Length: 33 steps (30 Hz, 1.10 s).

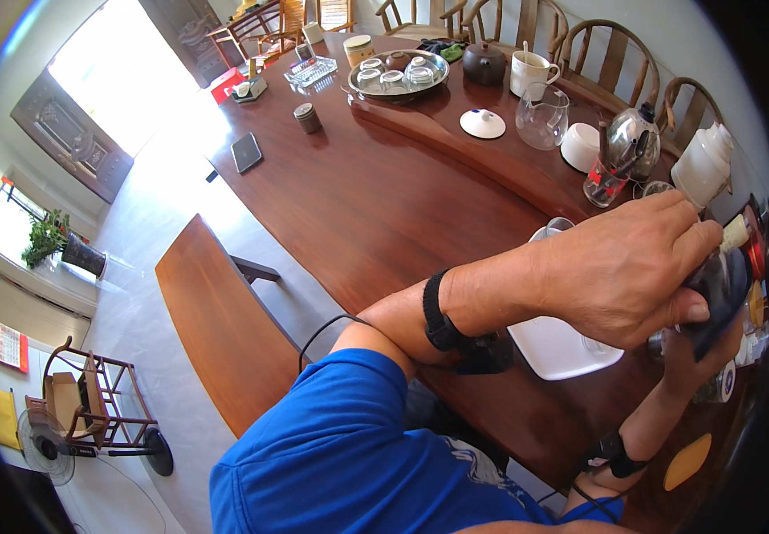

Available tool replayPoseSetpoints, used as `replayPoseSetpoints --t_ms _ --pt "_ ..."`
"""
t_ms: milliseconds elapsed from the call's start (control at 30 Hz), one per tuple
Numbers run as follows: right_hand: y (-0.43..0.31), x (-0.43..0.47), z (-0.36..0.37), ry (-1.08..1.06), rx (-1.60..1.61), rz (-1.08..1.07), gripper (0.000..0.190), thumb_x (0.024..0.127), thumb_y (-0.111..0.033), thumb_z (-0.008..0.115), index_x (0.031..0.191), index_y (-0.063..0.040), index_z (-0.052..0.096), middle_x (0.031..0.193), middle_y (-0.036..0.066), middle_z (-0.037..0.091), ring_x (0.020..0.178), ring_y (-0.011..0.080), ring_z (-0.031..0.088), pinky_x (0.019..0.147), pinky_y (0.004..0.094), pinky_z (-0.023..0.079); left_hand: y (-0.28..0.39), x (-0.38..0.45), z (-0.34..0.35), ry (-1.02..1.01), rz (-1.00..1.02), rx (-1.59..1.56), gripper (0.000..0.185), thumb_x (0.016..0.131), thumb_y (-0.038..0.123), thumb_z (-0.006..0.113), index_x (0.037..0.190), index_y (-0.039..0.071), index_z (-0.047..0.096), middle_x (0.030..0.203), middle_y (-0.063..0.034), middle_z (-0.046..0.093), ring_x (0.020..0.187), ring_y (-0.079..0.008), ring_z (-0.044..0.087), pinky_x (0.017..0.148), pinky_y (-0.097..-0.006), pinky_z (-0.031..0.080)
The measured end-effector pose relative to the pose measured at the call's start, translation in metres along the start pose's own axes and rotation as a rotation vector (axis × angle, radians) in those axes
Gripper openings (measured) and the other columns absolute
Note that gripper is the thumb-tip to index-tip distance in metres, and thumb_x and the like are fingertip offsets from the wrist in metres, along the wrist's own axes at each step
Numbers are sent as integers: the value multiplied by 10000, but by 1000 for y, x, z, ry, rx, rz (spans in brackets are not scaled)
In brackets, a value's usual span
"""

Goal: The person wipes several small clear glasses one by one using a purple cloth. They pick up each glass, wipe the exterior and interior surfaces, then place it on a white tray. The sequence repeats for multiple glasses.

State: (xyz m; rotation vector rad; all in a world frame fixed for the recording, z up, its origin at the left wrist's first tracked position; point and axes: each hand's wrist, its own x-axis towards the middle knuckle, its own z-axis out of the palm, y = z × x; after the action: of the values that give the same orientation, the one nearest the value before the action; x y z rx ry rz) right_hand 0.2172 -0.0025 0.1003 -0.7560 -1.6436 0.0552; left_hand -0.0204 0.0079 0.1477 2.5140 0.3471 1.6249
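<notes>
My left hand (pixel 631 267) reaches across to the right, its thumb and fingers closed on a dark shiny object (pixel 721 294) with a dark blue edge; the kind cannot be told. My right hand (pixel 718 347) holds the same object from below, partly hidden by it. Beneath my left forearm lies a white tray (pixel 564 357), partly covered. A clear glass (pixel 559 225) shows just beyond the forearm. Above my left hand stand a glass holding dark tea tools (pixel 603 187), a white bowl (pixel 581 147) and a glass kettle (pixel 631 140).
Farther along the wooden table (pixel 384 220) are a phone (pixel 247 153), a small canister (pixel 307 118), a round metal tray (pixel 397 93) of cups, a dark teapot (pixel 484 65), a mug (pixel 530 73) and a glass pitcher (pixel 542 120). A bench (pixel 224 320) stands alongside; a white thermos (pixel 701 163) is near my hands.
</notes>
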Motion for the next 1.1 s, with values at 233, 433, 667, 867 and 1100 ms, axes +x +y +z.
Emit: replayPoseSetpoints --t_ms 233,433,667,867,1100 --pt "6 2 2 -144 -285 -160 482 990 -152 749 1390 77 610 1230 163 738 1083 263 730 978 392 573 4 2 -17 -231 -286 74 599 967 382 753 1289 -79 548 1022 -260 614 962 -483 607 838 -526 515" --pt "7 7 13 -84 649 397 496 1037 -154 682 1480 35 564 1398 152 676 1251 255 688 1096 403 553 4 10 -10 -32 83 -118 742 846 105 822 1491 -25 478 1444 -301 515 1290 -530 527 1059 -551 507" --pt "-8 9 35 -12 459 413 477 902 109 581 1369 29 632 1297 147 720 1180 217 712 1087 387 556 -1 8 -8 -84 -160 -34 661 860 91 818 1473 -20 597 1376 -215 640 1175 -330 680 991 -409 557" --pt "-14 25 32 -64 -26 -72 316 800 -95 871 1016 -22 652 816 180 677 717 408 695 635 426 544 -13 7 -3 -125 -340 -178 402 1090 303 638 1266 -58 651 964 -179 686 847 -314 665 780 -366 551" --pt "-5 25 30 -26 -121 -358 342 821 -63 826 1110 30 670 948 207 729 814 432 730 697 457 580 -15 2 8 -23 -857 -550 563 1105 544 460 1219 32 665 871 -23 665 689 -64 581 565 -226 419"
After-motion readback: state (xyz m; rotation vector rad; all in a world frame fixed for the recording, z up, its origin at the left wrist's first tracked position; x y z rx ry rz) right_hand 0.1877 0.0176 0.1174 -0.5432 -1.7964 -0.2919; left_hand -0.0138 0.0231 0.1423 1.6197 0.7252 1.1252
